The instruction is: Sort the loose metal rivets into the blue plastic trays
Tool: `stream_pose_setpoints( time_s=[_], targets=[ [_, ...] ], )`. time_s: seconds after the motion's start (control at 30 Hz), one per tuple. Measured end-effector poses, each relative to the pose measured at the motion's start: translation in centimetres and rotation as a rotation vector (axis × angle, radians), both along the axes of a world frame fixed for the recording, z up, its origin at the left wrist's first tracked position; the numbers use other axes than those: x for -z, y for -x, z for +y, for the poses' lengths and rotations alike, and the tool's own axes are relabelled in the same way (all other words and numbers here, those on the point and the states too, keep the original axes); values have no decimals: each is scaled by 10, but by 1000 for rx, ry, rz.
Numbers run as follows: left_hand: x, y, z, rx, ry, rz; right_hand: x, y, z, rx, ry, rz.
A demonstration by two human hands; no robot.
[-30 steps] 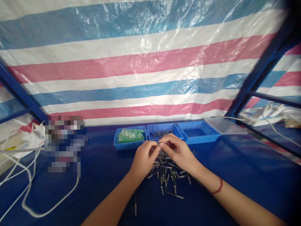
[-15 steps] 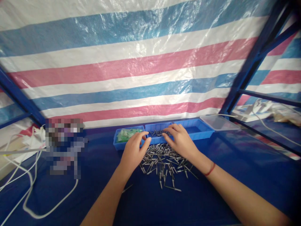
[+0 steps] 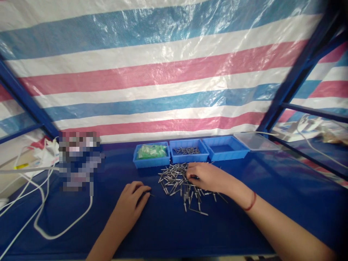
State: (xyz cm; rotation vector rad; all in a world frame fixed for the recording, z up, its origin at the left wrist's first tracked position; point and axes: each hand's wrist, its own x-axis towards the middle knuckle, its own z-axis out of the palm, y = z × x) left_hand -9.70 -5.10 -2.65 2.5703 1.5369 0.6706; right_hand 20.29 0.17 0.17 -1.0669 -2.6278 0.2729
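Note:
A loose pile of silver blind rivets (image 3: 174, 177) lies on the blue tabletop. My right hand (image 3: 209, 175), with a red cord round the wrist, reaches into the pile's right side; its thumb and fingertips are pinched together among the rivets, and how many they grip is hidden. To the left of the pile my left hand (image 3: 133, 197) rests low over the table, thumb and fingers apart. A single rivet (image 3: 152, 195) shows just by its fingertips. Behind the pile, the middle blue bin (image 3: 189, 158) holds some rivets.
A left blue bin (image 3: 151, 163) contains green-and-clear plastic packets (image 3: 152, 151). The right blue bin (image 3: 227, 155) stands beside a clear plastic lid (image 3: 257, 142). White cables (image 3: 40, 203) loop at the left near blurred items. A striped sheet (image 3: 163, 83) and blue frame posts (image 3: 288, 76) enclose the table.
Both hands have come back from the bins towards me. My right hand has gone down into the rivet pile; my left has moved left and down to the lone rivet.

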Motion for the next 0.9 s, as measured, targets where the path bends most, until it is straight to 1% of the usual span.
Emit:
stream_pose_setpoints(
  time_s=[0.07,0.2,0.3,0.43,0.53,0.67,0.8,0.9],
  targets=[
    [0,-5,4,19,22,-9,2,1,0,7,-15,-13],
    [-4,-19,5,31,40,-14,3,0,-1,2,-47,-33],
    [-6,-32,3,29,64,37,0,-4,-2,3,-62,-19],
    [-4,-46,4,6,66,55,-5,-15,0,55,-40,37],
    [-3,-51,7,1,78,55,-5,-19,2,68,-33,17],
    [-3,-55,12,11,86,55,-7,-17,2,59,-58,29],
    [-3,-56,13,25,89,17,-11,-8,-1,45,-60,122],
    [-4,-55,12,33,40,-49,-10,2,-5,-3,-45,217]
  ],
)
